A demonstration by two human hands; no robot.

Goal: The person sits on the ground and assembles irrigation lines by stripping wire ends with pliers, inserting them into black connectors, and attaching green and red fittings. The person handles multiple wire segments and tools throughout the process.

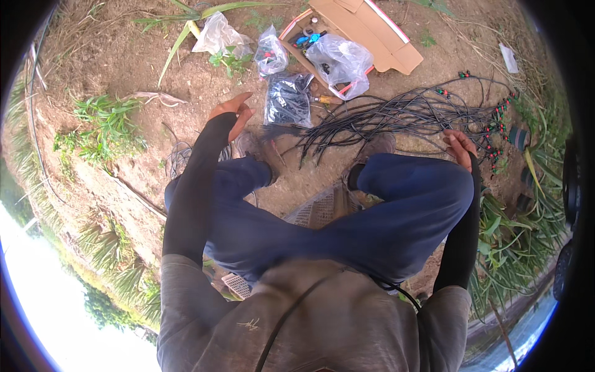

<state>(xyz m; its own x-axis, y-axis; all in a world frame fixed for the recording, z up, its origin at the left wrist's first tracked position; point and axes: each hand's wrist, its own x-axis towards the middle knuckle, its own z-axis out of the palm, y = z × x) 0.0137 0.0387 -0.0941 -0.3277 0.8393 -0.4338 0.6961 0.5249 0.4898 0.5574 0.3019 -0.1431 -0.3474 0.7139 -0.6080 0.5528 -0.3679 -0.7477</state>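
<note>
Many thin black tubes (pixel 396 118) are lying in a loose bundle on the bare ground (pixel 111 56), just beyond the person's knees, with the long axis running left to right and the strands fanning toward the right, where small red and green fittings (pixel 496 133) are clustering. The right hand (pixel 460 147) is hovering at the bundle's right end, just beside the strands, fingers (pixel 455 137) loosely curled and gripping nothing that shows. The left hand (pixel 232 113) is hanging well to the left of the bundle, palm open, fingers apart and empty, nearer to a dark bag (pixel 289 99) than to the tubes. So the right hand is sitting closer to the tubes. Farther off, clear bags (pixel 341 59) and an opened cardboard box (pixel 365 25) are lying on the soil, with grass (pixel 105 124) growing at the left.
</note>
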